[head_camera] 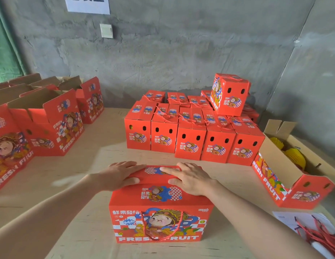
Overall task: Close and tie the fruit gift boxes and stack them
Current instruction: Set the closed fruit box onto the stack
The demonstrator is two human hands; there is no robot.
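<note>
Our left hand (119, 174) and right hand (190, 179) lie flat, fingers straight, on the red gift box (159, 204) and hide its top seam, perhaps not fully closed. It stands on the table (78, 212) before us, cord (143, 225) hanging in front.

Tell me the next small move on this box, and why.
Probably hold the flaps down with the left hand and bring the right hand down to the red cord. Both hands lie flat on the closed flaps of the gift box, and the cord hangs loose down its front, untied.
</note>
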